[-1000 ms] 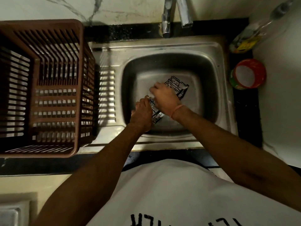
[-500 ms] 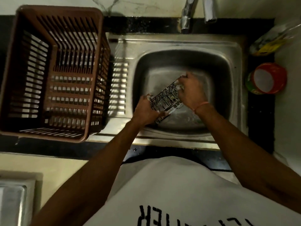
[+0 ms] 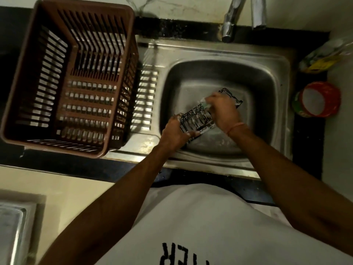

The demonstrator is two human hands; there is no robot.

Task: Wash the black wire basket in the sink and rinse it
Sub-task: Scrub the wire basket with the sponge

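Dim kitchen light falls on a dark counter with a steel sink [image 3: 282, 77] set into it, a brown slatted crate [image 3: 76, 54] on its left and a faucet [image 3: 228, 29] at the back edge, where no stream of water can be made out.

Compared with half a second ago, your right hand [image 3: 223, 109] now sits further toward you along the black wire basket [image 3: 196, 119], so the far end of the basket shows beyond your knuckles where it was covered before. Your left hand [image 3: 174, 132] stays clamped on the near end. Judge this as a scrubbing stroke along the wires: the wash step is under way and the rinse is not yet begun.

Your left hand is closed around the basket's near corner. Your right hand is curled over the basket's middle; something pale shows at its fingertips, but you cannot tell whether it is a scrubber or foam.

The basket is held inside the sink bowl, tilted, its far end toward the back right. It is a narrow grid of thin black wires with pale suds clinging between them.
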